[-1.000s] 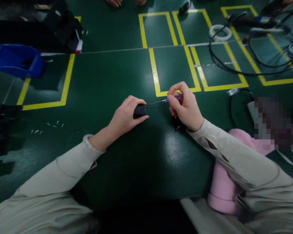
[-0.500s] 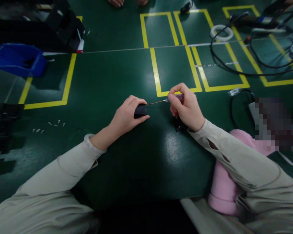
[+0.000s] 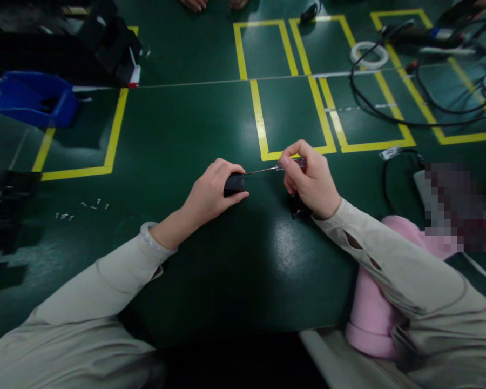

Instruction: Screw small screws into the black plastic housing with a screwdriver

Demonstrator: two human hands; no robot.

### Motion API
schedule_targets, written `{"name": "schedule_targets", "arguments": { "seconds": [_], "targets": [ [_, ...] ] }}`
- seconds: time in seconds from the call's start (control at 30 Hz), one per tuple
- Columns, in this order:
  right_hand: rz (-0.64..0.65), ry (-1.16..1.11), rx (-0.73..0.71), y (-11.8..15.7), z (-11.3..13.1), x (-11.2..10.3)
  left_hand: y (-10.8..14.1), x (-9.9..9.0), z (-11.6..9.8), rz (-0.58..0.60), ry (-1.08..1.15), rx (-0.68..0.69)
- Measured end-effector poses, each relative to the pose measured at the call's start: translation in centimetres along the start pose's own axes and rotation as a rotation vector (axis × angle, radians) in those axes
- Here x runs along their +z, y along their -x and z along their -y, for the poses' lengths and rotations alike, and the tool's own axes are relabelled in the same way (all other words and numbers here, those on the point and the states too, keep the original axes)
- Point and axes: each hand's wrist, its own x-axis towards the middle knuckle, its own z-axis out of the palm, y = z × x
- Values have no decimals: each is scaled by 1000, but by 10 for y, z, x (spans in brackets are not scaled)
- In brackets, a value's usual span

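A small black block-like part (image 3: pixel 234 185) is gripped between the thumb and fingers of my left hand (image 3: pixel 210 189), over the green table. My right hand (image 3: pixel 310 175) is closed around the clear purplish handle of a screwdriver (image 3: pixel 261 171). Its thin shaft points left, and the tip meets the upper right edge of the black part; the exact contact point is too small to make out. Just below my right hand lies a small dark object (image 3: pixel 295 208), partly hidden by the hand. Several small screws (image 3: pixel 93 205) are scattered on the table to the left.
A blue bin (image 3: pixel 32 100) stands at the left, near black equipment (image 3: pixel 105 48). More black parts (image 3: pixel 8 216) sit at the left edge. Black cables (image 3: pixel 389 113) and a white tape roll (image 3: pixel 369 55) lie at the right. Another person's hands (image 3: pixel 194 4) show at the far edge.
Almost nothing differs: both hands hold the same pose, with the screwdriver tip still at the black part. The whole view has shifted very slightly.
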Motion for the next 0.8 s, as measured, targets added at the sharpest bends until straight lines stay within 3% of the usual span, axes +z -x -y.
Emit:
{"name": "schedule_targets", "arguments": {
  "seconds": [0.27,0.8],
  "targets": [
    [-23,-13,-22,0,1,1,0,-1,0,7,1,-3],
    [-144,170,-78,-2,7,-1,0,1,-7,66,51,5]
  ]
}}
